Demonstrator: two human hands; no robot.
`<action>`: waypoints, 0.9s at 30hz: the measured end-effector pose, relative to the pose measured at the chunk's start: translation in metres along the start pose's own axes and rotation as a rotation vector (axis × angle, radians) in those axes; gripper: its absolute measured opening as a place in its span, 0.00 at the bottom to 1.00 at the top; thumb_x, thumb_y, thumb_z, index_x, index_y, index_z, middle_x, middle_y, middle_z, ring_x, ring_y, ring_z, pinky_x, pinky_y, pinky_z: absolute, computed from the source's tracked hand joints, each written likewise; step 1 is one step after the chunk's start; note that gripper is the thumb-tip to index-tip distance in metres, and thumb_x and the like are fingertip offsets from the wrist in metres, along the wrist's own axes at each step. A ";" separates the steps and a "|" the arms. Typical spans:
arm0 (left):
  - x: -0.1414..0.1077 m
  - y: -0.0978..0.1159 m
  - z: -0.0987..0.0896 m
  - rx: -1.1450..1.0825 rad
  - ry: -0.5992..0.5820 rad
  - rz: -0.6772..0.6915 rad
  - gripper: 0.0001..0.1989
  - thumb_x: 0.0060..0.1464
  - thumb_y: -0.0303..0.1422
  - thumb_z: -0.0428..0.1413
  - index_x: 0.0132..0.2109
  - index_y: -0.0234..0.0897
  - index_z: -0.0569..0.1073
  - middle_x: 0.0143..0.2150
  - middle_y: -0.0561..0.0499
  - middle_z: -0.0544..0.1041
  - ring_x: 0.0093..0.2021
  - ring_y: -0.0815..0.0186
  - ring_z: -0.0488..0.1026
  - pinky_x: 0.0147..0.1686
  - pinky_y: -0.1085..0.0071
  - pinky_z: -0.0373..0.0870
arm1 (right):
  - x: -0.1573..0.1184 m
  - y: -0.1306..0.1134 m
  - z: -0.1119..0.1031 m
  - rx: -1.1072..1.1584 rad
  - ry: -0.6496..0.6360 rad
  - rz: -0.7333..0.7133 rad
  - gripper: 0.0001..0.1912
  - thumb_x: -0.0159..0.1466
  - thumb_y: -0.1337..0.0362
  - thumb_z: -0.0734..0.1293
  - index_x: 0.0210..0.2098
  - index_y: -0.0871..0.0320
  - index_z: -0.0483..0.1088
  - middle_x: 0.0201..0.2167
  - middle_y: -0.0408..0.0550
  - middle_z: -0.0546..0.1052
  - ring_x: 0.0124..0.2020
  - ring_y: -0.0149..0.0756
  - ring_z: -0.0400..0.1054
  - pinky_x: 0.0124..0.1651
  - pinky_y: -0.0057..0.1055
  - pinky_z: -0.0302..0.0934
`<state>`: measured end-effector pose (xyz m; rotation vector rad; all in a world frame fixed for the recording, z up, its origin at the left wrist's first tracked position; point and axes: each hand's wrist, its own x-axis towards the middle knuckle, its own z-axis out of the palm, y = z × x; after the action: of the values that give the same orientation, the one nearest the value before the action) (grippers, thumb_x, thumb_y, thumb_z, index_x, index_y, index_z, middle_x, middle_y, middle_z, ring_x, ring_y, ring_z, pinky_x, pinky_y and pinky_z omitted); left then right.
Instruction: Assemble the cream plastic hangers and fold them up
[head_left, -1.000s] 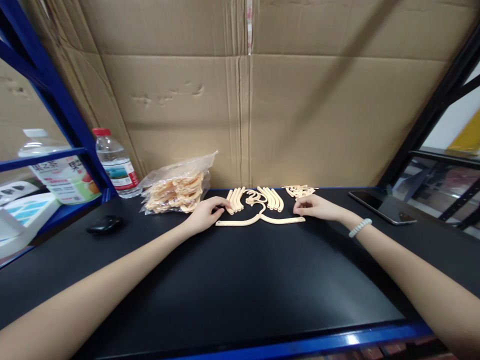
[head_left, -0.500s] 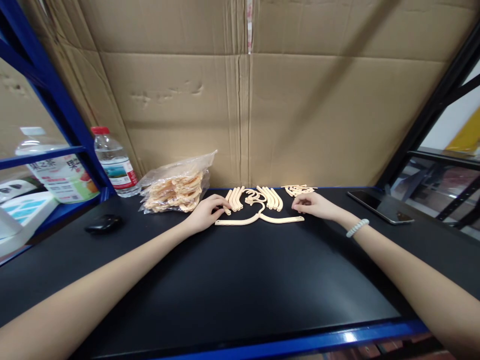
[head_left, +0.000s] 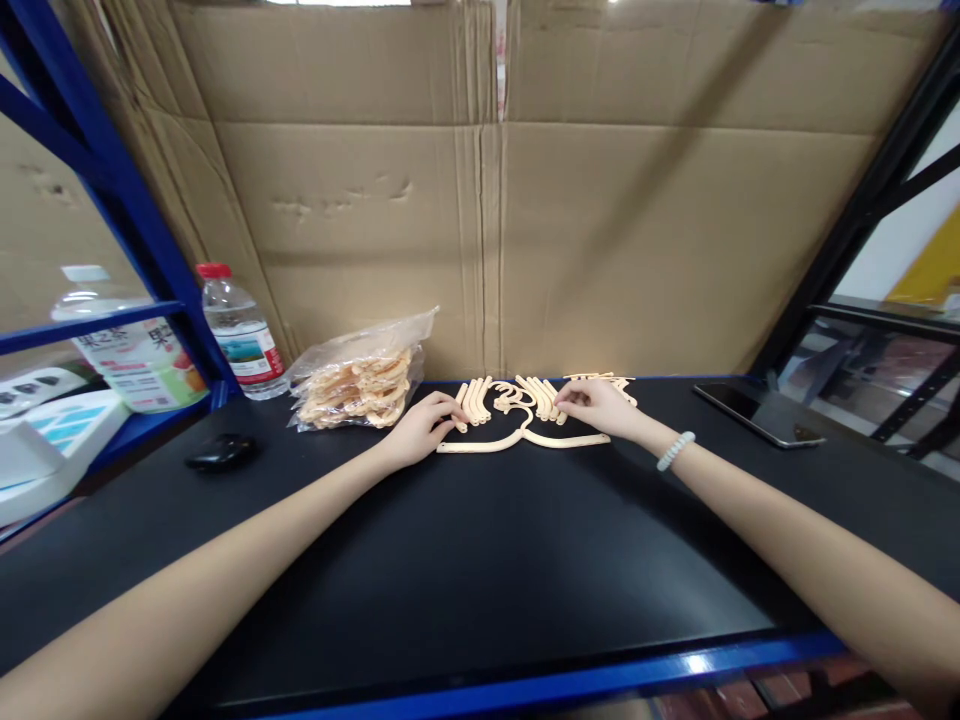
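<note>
Cream plastic hanger parts lie at the back middle of the black table. Two hanger arms meet a hook in a laid-out hanger [head_left: 491, 443]. Behind it is a left row of curved hanger arms [head_left: 474, 398], with a matching right row [head_left: 540, 395] and several loose hooks [head_left: 513, 396] between. My left hand [head_left: 421, 430] rests beside the left row, fingertips closed on the near end of its outermost arm. At the right row, my right hand [head_left: 600, 408] pinches the outermost arm, partly hiding it. A small pile of thin cream parts [head_left: 622, 383] shows behind my right hand.
A clear bag of cream parts [head_left: 360, 385] stands left of my left hand. Further left are a water bottle [head_left: 244, 345], a black mouse [head_left: 221, 451] and a white-capped bottle [head_left: 139, 355]. A phone [head_left: 757, 413] lies at right. Cardboard [head_left: 360, 240] walls the back.
My right hand has moved left from beside the pile to the right row and now touches its outermost arm. My left hand stays at the left row. The view has tilted slightly up.
</note>
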<state>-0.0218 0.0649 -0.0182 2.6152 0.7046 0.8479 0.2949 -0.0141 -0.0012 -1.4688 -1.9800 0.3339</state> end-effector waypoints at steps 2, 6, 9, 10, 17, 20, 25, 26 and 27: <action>0.000 0.000 0.000 0.008 -0.002 0.005 0.10 0.56 0.25 0.50 0.39 0.39 0.76 0.43 0.48 0.71 0.46 0.62 0.71 0.51 0.60 0.68 | 0.010 -0.005 0.005 -0.028 -0.003 -0.010 0.08 0.59 0.63 0.64 0.32 0.59 0.75 0.26 0.48 0.76 0.26 0.35 0.66 0.31 0.32 0.58; -0.001 0.000 -0.001 0.023 0.005 0.005 0.10 0.56 0.26 0.50 0.40 0.40 0.76 0.43 0.47 0.70 0.46 0.62 0.71 0.50 0.60 0.69 | 0.034 -0.015 0.014 -0.069 0.002 -0.031 0.07 0.59 0.65 0.65 0.32 0.58 0.76 0.29 0.48 0.77 0.28 0.34 0.67 0.33 0.32 0.59; -0.002 0.000 -0.001 0.032 0.013 0.002 0.10 0.56 0.25 0.51 0.40 0.39 0.77 0.43 0.47 0.69 0.46 0.61 0.71 0.51 0.60 0.69 | 0.048 -0.020 0.021 -0.076 -0.023 -0.039 0.05 0.56 0.65 0.68 0.29 0.57 0.77 0.27 0.47 0.77 0.28 0.34 0.68 0.33 0.32 0.60; -0.002 0.000 -0.001 0.034 0.015 0.002 0.11 0.56 0.25 0.51 0.40 0.39 0.77 0.44 0.47 0.69 0.46 0.61 0.71 0.51 0.60 0.69 | 0.050 -0.020 0.023 -0.074 -0.033 -0.041 0.05 0.55 0.64 0.69 0.28 0.57 0.78 0.26 0.47 0.77 0.27 0.34 0.68 0.33 0.31 0.60; -0.003 -0.002 -0.001 0.025 0.011 0.006 0.11 0.56 0.23 0.51 0.39 0.38 0.76 0.44 0.46 0.68 0.47 0.61 0.70 0.52 0.61 0.68 | 0.050 -0.017 0.036 -0.015 -0.006 -0.033 0.08 0.54 0.58 0.70 0.25 0.57 0.76 0.22 0.45 0.75 0.24 0.33 0.65 0.31 0.32 0.59; -0.002 -0.001 -0.001 0.012 0.013 0.007 0.10 0.55 0.23 0.51 0.37 0.38 0.76 0.43 0.47 0.68 0.47 0.62 0.71 0.53 0.62 0.67 | 0.052 -0.017 0.036 0.045 0.094 -0.018 0.12 0.54 0.55 0.69 0.26 0.58 0.76 0.23 0.47 0.75 0.26 0.35 0.65 0.32 0.33 0.58; -0.002 0.003 -0.001 -0.012 0.062 -0.001 0.08 0.56 0.24 0.50 0.34 0.38 0.72 0.42 0.47 0.69 0.45 0.61 0.70 0.50 0.62 0.68 | 0.049 -0.024 0.027 0.233 0.297 0.043 0.21 0.58 0.46 0.64 0.31 0.60 0.74 0.26 0.50 0.76 0.27 0.36 0.67 0.30 0.32 0.59; -0.002 0.005 -0.002 -0.018 0.079 -0.001 0.08 0.56 0.24 0.49 0.35 0.38 0.72 0.43 0.47 0.69 0.46 0.61 0.69 0.50 0.61 0.68 | 0.045 -0.027 0.024 0.276 0.321 0.059 0.22 0.58 0.46 0.64 0.32 0.60 0.73 0.24 0.49 0.75 0.25 0.34 0.65 0.27 0.31 0.58; -0.002 0.006 -0.003 -0.026 0.101 -0.001 0.08 0.57 0.24 0.48 0.35 0.38 0.71 0.44 0.47 0.69 0.47 0.60 0.69 0.51 0.60 0.67 | 0.040 -0.031 0.022 0.316 0.336 0.076 0.22 0.59 0.46 0.64 0.33 0.60 0.73 0.21 0.47 0.73 0.21 0.32 0.63 0.24 0.30 0.57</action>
<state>-0.0228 0.0592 -0.0144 2.5638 0.7158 0.9879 0.2513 0.0158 0.0128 -1.3016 -1.5311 0.3854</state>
